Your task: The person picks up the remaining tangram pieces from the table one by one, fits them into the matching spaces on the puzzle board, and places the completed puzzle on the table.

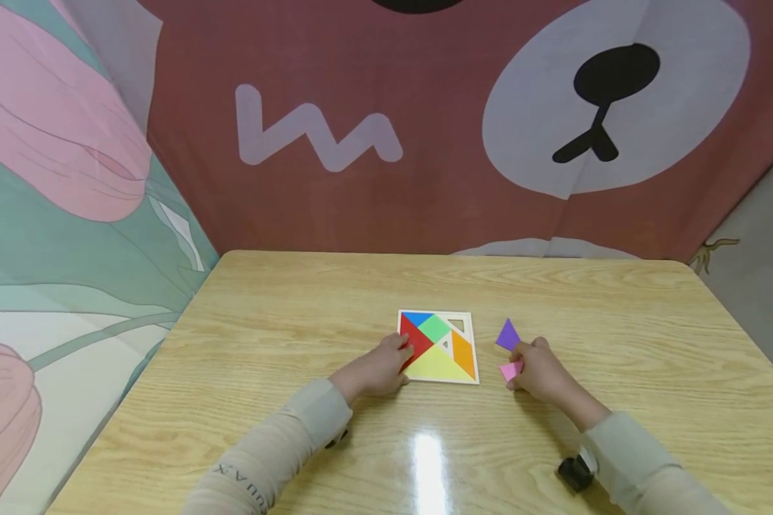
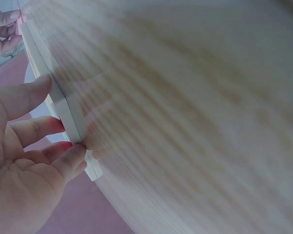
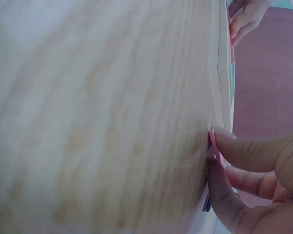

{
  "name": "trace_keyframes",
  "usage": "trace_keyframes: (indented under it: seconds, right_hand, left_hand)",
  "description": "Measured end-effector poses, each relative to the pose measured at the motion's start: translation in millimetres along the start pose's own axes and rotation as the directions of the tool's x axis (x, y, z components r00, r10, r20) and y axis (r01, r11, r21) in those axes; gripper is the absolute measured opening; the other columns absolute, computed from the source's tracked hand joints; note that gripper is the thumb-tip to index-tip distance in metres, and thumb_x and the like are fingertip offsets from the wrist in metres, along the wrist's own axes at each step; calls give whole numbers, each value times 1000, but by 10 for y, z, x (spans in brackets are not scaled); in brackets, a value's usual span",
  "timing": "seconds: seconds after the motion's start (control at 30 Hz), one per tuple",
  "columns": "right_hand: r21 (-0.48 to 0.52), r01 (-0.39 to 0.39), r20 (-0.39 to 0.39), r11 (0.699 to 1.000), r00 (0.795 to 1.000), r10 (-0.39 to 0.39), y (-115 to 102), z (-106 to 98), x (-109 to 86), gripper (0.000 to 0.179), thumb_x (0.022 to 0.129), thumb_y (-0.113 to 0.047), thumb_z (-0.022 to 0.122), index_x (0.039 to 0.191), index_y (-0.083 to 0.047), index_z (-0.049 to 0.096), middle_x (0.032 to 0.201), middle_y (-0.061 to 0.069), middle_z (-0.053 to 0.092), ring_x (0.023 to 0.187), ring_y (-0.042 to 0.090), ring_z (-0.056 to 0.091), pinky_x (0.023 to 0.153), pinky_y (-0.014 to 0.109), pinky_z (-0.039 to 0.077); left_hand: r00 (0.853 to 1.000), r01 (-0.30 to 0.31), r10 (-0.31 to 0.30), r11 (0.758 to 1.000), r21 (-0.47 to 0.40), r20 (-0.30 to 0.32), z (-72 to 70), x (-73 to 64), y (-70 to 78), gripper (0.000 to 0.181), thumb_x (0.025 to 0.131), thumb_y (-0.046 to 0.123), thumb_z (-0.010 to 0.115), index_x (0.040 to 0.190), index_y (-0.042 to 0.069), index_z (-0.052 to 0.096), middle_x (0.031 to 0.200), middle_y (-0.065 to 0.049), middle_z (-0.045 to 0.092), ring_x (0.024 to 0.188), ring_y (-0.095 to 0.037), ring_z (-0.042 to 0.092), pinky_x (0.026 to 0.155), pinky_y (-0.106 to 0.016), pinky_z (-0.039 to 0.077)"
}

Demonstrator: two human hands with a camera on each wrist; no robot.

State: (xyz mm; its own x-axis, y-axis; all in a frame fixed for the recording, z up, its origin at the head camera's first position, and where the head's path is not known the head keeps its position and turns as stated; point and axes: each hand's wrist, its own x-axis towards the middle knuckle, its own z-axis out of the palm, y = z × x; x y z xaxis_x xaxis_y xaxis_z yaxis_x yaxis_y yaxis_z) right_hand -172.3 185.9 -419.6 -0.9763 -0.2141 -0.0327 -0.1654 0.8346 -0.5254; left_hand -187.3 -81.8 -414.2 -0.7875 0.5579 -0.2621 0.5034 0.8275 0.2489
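A square tangram board point(image 1: 469, 323) with a white frame lies on the table. Red point(image 1: 415, 342), yellow point(image 1: 441, 363), blue point(image 1: 416, 317), green point(image 1: 434, 329) and orange point(image 1: 464, 353) pieces fill most of it; two white spots with triangular cutouts show at top right and near the middle. My left hand point(image 1: 377, 368) holds the board's left side, fingers over the red piece and thumb at the edge point(image 2: 68, 109). Right of the board, my right hand point(image 1: 542, 372) pinches a small pink piece point(image 1: 510, 370) between thumb and finger. A purple triangle point(image 1: 507, 335) lies just beyond those fingertips.
The wood-grain table point(image 1: 283, 307) reaches back to a cloth backdrop point(image 1: 425, 200) with a bear face. A flower-patterned cloth point(image 1: 71, 250) hangs at the left. Dark wrist devices, such as the one under the right sleeve point(image 1: 575, 473), sit close to the tabletop.
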Motion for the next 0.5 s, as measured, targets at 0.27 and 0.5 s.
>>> trace_keyframes:
  seconds: [0.27, 0.5]
  right_hand:
    - [44, 50, -49, 998, 998, -48, 57, 15, 7, 22, 58, 3, 72, 74, 3, 56, 71, 10, 40, 66, 20, 40, 54, 27, 36]
    - [145, 146, -93, 979, 987, -133, 140, 8, 81, 13, 63, 11, 66, 73, 5, 59, 65, 7, 47, 58, 16, 45, 48, 24, 39]
  left_hand:
    - [1000, -10, 10, 1000, 9, -7, 26, 4, -11, 57, 83, 23, 56, 131, 2, 34, 138, -13, 25, 126, -26, 20, 99, -31, 24]
    - [1000, -11, 11, 1000, 11, -9, 13, 11, -8, 56, 83, 23, 56, 131, 2, 35, 138, -14, 25, 126, -26, 20, 100, -32, 23]
